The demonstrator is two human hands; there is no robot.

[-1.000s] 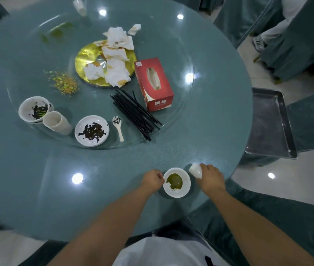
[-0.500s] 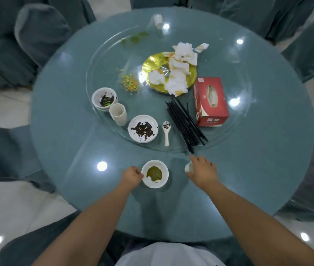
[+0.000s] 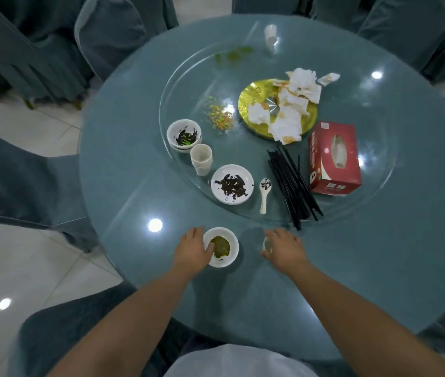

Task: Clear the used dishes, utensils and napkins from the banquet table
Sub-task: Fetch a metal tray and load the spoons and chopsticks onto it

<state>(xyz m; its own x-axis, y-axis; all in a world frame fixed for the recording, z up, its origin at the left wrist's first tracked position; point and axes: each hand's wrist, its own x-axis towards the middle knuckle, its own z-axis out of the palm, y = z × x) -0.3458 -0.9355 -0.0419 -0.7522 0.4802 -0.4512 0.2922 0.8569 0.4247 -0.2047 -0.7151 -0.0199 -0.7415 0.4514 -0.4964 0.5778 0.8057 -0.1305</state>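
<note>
- The stacked white ceramic bowls with dark residue [image 3: 184,135] sit on the glass turntable [image 3: 373,202], far left of the clutter; rigid and breakable, probably best lifted from under the rim.
- Just right of them, the stack of small cream cups [image 3: 201,160] stands upright; light, and likely to topple if taken from the top alone.
- The left hand [image 3: 192,250] grips the near-left rim of a small white bowl with greenish sauce [image 3: 222,247], which sits on the teal table [image 3: 123,159] near its front edge, short of the turntable. The thumb lies over the rim towards the sauce; the other fingers are hidden. The glazed rim may be slick with sauce.
- The white saucer smeared with dark bits [image 3: 232,184] and the white ceramic spoon [image 3: 264,192] lie further back; both hard and chippable.
- The right hand [image 3: 283,250] covers a small white cup [image 3: 267,244] beside the sauce bowl, fingers curled over it; how firmly, I cannot tell.
- The bundle of black chopsticks [image 3: 292,183] is thin and will scatter unless gathered together.
- The crumpled white napkins [image 3: 289,115] on the gold plate [image 3: 251,93] are soft and light.
</note>
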